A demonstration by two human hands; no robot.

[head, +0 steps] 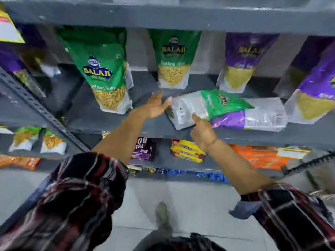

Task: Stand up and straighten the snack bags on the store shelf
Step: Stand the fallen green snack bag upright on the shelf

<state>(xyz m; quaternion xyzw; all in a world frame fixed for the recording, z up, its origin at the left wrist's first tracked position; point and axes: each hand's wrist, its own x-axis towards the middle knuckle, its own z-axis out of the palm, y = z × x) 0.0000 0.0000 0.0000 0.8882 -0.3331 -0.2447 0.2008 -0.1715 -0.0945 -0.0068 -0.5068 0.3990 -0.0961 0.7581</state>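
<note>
We face a grey metal shelf (101,122) whose back row already stands: a large green bag (101,69) at left, a second green bag (173,58) behind the middle, a purple bag (239,60) to its right and another purple bag (315,91) leaning at the far right. The work left sits on the front edge of the same shelf, right of centre: a fallen green bag (208,105) lies flat on top of a fallen purple bag (253,118).

The relation that matters is how that green bag lies to our hands. Its long axis runs roughly left to right along the shelf, with the pale clear bottom end pointing left toward us and the green printed top pointing right. Both hands bracket that pale end, so the lift would likely swing the right-hand end up and over.

Our right hand (201,131) is the nearer one: its forefinger rests on the pale panel and the rest of the hand curls under the front edge, a light contact and not a full grasp so far as we can see. Our left hand (155,107) is spread wide, palm turned toward the bag's left end, fingertips just beside its corner, holding nothing. Both forearms reach up and forward, plaid sleeves (78,196) pushed back.
</note>
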